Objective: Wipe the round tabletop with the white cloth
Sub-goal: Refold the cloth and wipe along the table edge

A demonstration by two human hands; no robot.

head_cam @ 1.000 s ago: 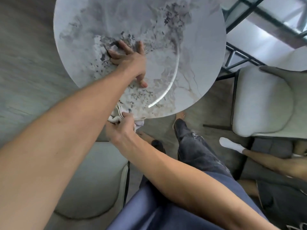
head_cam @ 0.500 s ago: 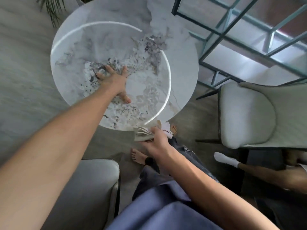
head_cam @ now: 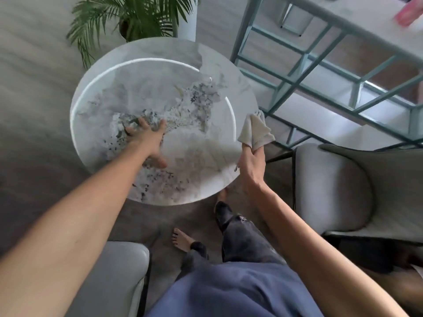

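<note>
The round marble tabletop (head_cam: 142, 88) fills the middle of the view, white with grey and dark veining. My left hand (head_cam: 148, 139) lies flat on it, fingers spread, left of centre. My right hand (head_cam: 250, 161) sits at the table's right rim and grips the bunched white cloth (head_cam: 256, 131). The cloth lies against the rim's right edge, just beyond my fingers.
A potted palm (head_cam: 128, 19) stands behind the table. A teal metal frame (head_cam: 304, 62) runs along the right. A grey chair (head_cam: 332, 186) sits right of the table and another seat (head_cam: 119, 273) is near left. My bare feet (head_cam: 180, 239) stand below the table's front edge.
My right hand has carried the cloth along the rim, from the table's near edge round to its right side. The left hand stays flat on the top. The view has tilted up.
</note>
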